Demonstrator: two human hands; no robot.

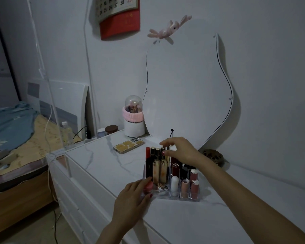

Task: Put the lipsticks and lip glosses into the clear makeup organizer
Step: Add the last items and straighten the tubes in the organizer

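Observation:
The clear makeup organizer (192, 198) stands on the white marble-top dresser, filled with several upright lipsticks and lip glosses. My left hand (132, 199) is at its front left corner and grips a pink lipstick (148, 187). My right hand (180, 150) reaches over the back row and pinches the top of a dark tube (163, 149). Tall black and gold glosses (157, 164) fill the left compartments. Short pink and red lipsticks (194, 185) and a white stick (174, 182) sit in the front right cells.
A phone (128, 146) lies behind the organizer on the dresser (99, 155). A white brush holder with a pink band (133, 120) stands at the back beside a wavy mirror (188, 85). A round brown dish (213, 156) sits at the right. A bed (16, 147) is at the left.

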